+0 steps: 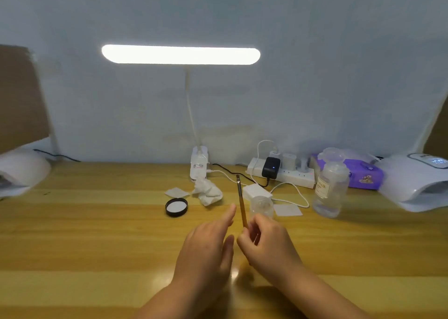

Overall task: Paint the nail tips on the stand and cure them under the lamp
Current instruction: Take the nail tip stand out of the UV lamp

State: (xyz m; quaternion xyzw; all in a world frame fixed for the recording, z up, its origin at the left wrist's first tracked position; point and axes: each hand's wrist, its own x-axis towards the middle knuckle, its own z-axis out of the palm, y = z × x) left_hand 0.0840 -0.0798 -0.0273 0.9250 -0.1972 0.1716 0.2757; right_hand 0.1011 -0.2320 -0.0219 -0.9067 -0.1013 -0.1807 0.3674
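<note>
Far left: a white curing lamp (pixel 23 170) sits at the tabletop (pixel 97 233) edge, partly out of view and blurred.
Centre back: a lit desk lamp (pixel 180 54) hangs over a black lid (pixel 176 206) lying upside down, a crumpled tissue (pixel 208 192) and small white pads (pixel 177 192).
Left hand (pixel 206 250): open, fingers straight and reaching toward the brush, holding nothing.
Right hand (pixel 269 248): fingers curled around the lower end of a thin nail brush (pixel 241 202), bristles pointing up and away.
Behind the hands: a small clear jar (pixel 261 207), apparently open.
Right: a power strip (pixel 281 174), a clear pump bottle (pixel 331 187), a purple box (pixel 363 173) and a second curing lamp (pixel 419 182) with its display lit.
Progress: no stand or nail tips can be seen, so painting seems not yet under way; curing remains entirely ahead.
</note>
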